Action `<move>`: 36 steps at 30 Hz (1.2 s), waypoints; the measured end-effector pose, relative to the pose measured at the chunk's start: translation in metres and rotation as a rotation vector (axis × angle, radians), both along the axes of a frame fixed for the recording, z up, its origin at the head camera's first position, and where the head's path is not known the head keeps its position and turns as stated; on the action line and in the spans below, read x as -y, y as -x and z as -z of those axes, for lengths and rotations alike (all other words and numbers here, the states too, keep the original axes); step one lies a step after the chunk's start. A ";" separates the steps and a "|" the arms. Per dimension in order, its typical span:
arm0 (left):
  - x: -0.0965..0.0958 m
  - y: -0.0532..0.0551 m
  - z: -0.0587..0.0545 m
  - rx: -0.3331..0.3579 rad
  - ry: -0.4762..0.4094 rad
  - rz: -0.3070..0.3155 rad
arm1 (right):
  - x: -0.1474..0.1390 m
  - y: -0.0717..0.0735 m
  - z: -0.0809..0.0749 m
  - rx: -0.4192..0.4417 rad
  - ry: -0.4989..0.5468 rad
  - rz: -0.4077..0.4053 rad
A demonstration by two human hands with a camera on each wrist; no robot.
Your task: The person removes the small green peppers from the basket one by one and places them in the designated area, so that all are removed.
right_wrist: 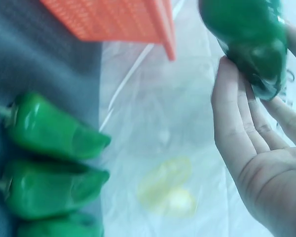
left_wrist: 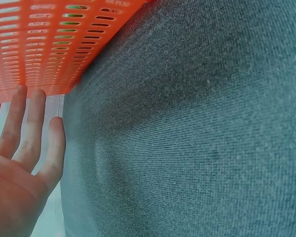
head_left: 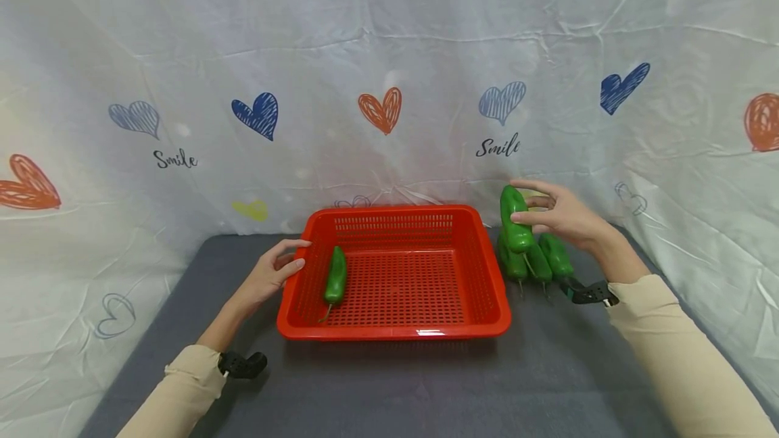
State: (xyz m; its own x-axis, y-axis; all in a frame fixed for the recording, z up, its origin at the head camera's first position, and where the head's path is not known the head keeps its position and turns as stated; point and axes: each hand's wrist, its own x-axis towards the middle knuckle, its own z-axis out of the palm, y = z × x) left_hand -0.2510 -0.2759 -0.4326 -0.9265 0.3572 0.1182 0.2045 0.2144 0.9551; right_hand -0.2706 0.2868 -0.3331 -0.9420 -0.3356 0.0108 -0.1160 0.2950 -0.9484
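Observation:
A red plastic basket [head_left: 398,331] with slotted walls stands on the grey cloth. One green chili pepper [head_left: 336,277] lies inside, near its left wall. At the basket's left rim is my left hand [head_left: 272,270]: thumb and forefinger touch the rim, while the other fingers [left_wrist: 35,111] extend outside the wall. My right hand [head_left: 562,216] holds another green chili pepper [head_left: 514,218] between thumb and fingers, raised to the right of the basket with its stem downward. Beneath it, several green peppers [head_left: 555,257] lie side by side on the cloth, stems toward me.
Grey cloth [head_left: 389,391] covers the table. A white sheet [head_left: 316,59] printed with hearts and "Smile" hangs behind and at both sides. Each wrist wears a black strap [head_left: 589,292]. The basket's right wall [right_wrist: 128,22] stands close to the loose peppers.

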 end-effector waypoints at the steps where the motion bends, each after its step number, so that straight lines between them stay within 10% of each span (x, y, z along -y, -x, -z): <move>1: 0.000 0.000 0.000 0.000 0.000 -0.001 | -0.003 -0.001 0.002 0.002 0.000 -0.004; 36: -0.001 -0.001 0.000 -0.014 0.019 -0.018 | -0.114 -0.007 0.072 -0.039 -0.150 0.168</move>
State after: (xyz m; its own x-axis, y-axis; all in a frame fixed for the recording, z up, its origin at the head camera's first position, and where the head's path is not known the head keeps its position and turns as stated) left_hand -0.2497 -0.2748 -0.4323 -0.9313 0.3426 0.1239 0.2132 0.2367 0.9479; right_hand -0.2635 0.4010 -0.4048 -0.9845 -0.1749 0.0106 -0.0896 0.4507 -0.8882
